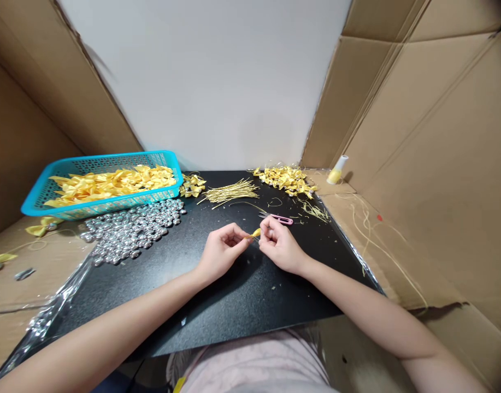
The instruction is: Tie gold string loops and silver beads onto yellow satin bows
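I view the yellow ribbon [256, 233] above the table [234, 305], its long axis crosswise between left hand [219, 250], fingers pinched on one end, and right hand [283, 246], fingers curled closed at the other.

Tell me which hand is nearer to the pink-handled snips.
Right. The right hand is just on the near side of the pink-handled snips, overlapping them in this view; the left hand is farther off, to their left and nearer the person.
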`<state>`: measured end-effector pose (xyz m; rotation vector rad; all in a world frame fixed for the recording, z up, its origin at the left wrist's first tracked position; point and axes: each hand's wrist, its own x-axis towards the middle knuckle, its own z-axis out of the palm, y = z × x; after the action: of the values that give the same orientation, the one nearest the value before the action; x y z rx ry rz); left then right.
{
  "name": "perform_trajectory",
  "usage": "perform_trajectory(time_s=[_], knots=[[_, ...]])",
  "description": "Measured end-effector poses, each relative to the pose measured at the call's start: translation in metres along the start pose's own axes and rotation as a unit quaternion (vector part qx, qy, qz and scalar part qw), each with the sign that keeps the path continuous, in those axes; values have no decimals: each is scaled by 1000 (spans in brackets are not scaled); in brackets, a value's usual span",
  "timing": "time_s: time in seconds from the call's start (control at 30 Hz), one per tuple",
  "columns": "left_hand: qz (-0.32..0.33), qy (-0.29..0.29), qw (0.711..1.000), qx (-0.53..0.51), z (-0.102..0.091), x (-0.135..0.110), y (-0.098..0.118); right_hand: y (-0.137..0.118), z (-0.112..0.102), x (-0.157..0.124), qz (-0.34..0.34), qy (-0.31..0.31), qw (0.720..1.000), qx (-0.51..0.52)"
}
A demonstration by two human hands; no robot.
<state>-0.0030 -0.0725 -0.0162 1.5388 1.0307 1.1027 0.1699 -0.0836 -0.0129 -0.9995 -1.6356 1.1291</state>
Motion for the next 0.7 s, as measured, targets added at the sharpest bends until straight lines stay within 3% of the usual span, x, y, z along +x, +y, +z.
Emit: perform_trajectory(time_s=[0.37,0.7], knots=[[9,-4,1000,24,-1,0,-4,2,-1,2,2,-5,1000,7],[62,11,993,100,-2,-3,4,0,1,0,0,-5,1000,2]])
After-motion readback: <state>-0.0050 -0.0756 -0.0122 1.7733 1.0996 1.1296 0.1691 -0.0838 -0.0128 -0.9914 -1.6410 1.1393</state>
